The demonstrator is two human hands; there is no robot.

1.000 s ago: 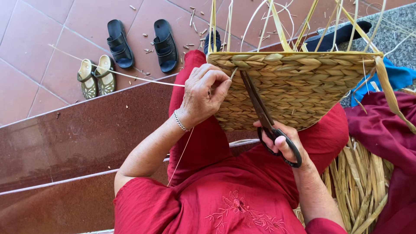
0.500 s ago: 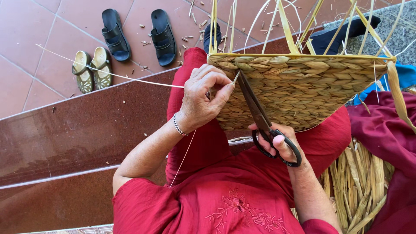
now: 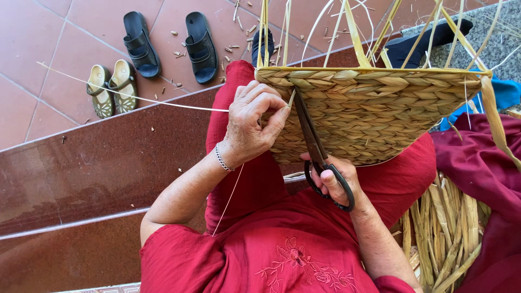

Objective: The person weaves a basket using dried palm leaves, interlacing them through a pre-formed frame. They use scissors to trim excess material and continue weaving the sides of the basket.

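I see my right hand (image 3: pixel 337 182) closed through the loops of the black scissors (image 3: pixel 317 152) – blades laid up against the woven basket (image 3: pixel 374 116) on my lap – while my left hand (image 3: pixel 252 125) pinches a pale strand (image 3: pixel 135 97) at its rim.

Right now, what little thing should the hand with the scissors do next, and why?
Probably squeeze the scissors shut. The right hand holds their black handles, and the tips sit by the woven basket rim, right where the left hand pinches a loose strand. That strand looks ready to be snipped.
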